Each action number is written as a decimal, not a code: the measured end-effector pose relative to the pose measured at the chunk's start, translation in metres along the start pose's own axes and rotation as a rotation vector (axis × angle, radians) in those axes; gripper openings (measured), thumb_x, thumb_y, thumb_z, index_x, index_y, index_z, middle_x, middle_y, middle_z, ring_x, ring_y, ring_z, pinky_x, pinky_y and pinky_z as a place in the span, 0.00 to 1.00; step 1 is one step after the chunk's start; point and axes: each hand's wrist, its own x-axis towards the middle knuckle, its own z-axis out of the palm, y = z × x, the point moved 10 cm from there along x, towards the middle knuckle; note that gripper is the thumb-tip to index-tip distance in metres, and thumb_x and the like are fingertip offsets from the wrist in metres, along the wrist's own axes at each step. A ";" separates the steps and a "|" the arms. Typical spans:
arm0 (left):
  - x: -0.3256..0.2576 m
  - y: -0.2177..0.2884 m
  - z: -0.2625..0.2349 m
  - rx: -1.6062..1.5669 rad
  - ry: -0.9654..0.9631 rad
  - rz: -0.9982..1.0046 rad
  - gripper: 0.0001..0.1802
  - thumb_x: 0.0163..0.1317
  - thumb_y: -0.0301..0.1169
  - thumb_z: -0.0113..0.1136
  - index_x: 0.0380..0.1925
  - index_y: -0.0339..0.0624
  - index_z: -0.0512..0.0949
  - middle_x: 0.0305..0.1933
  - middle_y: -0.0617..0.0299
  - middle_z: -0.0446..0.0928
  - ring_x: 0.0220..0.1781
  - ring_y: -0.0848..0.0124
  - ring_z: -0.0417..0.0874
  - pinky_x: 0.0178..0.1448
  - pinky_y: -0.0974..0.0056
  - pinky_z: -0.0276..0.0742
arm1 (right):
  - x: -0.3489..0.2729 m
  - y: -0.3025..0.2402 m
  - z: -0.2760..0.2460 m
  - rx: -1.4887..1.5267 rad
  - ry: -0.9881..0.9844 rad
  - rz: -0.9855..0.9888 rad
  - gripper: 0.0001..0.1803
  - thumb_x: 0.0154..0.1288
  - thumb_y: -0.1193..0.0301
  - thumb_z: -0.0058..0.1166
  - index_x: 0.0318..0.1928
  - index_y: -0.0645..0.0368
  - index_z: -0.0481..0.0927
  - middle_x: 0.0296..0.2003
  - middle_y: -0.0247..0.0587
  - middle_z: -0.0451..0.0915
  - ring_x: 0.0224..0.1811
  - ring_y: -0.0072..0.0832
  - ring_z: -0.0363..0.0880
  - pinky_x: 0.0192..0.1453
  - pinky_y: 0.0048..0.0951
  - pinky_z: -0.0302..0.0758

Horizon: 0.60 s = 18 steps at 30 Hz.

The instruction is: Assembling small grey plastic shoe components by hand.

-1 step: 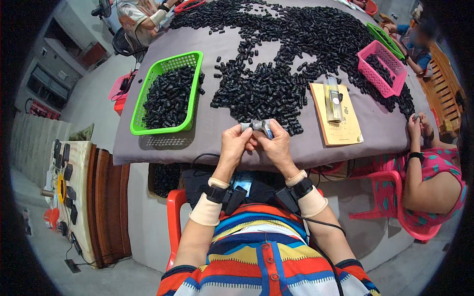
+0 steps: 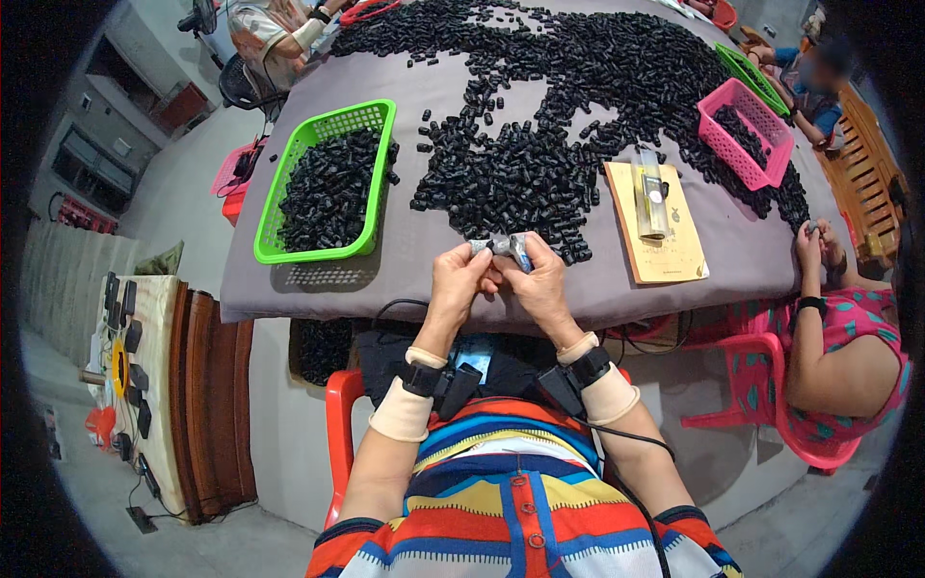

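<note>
In the head view, the left hand [image 2: 455, 276] and right hand [image 2: 542, 281] pinch a small greyish piece [image 2: 501, 247], details unclear, between their fingertips over the tabletop [image 2: 405, 281], near a heap of black cylindrical parts [image 2: 511, 178] and right of a green basket [image 2: 313, 256].

A grey-covered table [image 2: 607, 291] bears black pieces [image 2: 511, 173], plastic baskets [image 2: 313, 257] and a yellow booklet [image 2: 679, 258].

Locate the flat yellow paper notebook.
In the head view, the notebook lies on the grey cloth-covered table, right of the person's right hand, partly under a long clear plastic case.
</note>
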 end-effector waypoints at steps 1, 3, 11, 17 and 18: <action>0.001 0.000 -0.001 0.000 0.000 -0.001 0.07 0.62 0.27 0.54 0.31 0.33 0.75 0.23 0.60 0.77 0.18 0.76 0.77 0.20 0.75 0.73 | 0.000 -0.006 0.000 0.013 0.015 -0.049 0.05 0.54 0.77 0.57 0.32 0.61 0.76 0.27 0.29 0.76 0.28 0.13 0.70 0.31 0.19 0.68; 0.001 -0.001 0.002 -0.113 -0.025 -0.029 0.07 0.63 0.28 0.53 0.35 0.34 0.75 0.27 0.59 0.77 0.19 0.76 0.76 0.23 0.74 0.75 | 0.000 -0.011 -0.001 0.025 0.031 -0.097 0.05 0.53 0.78 0.57 0.33 0.61 0.77 0.28 0.29 0.76 0.29 0.12 0.70 0.31 0.19 0.68; 0.001 0.001 -0.004 -0.237 -0.066 0.022 0.07 0.63 0.28 0.53 0.38 0.36 0.75 0.30 0.61 0.77 0.21 0.78 0.75 0.23 0.76 0.74 | -0.003 0.009 0.009 0.146 -0.089 0.154 0.07 0.52 0.76 0.57 0.33 0.62 0.76 0.22 0.37 0.77 0.26 0.17 0.72 0.30 0.24 0.70; 0.001 -0.002 -0.005 -0.245 -0.091 -0.036 0.10 0.63 0.27 0.53 0.42 0.35 0.75 0.29 0.63 0.77 0.21 0.81 0.73 0.20 0.80 0.67 | -0.002 0.015 0.005 0.073 -0.036 0.120 0.10 0.55 0.70 0.59 0.28 0.62 0.72 0.20 0.36 0.75 0.23 0.16 0.67 0.26 0.25 0.67; 0.002 -0.003 -0.006 -0.279 -0.083 -0.032 0.11 0.63 0.27 0.53 0.44 0.35 0.74 0.29 0.64 0.76 0.22 0.80 0.73 0.21 0.79 0.67 | -0.001 0.011 0.004 0.074 -0.031 0.123 0.10 0.55 0.70 0.59 0.28 0.62 0.72 0.20 0.36 0.75 0.23 0.16 0.67 0.26 0.25 0.67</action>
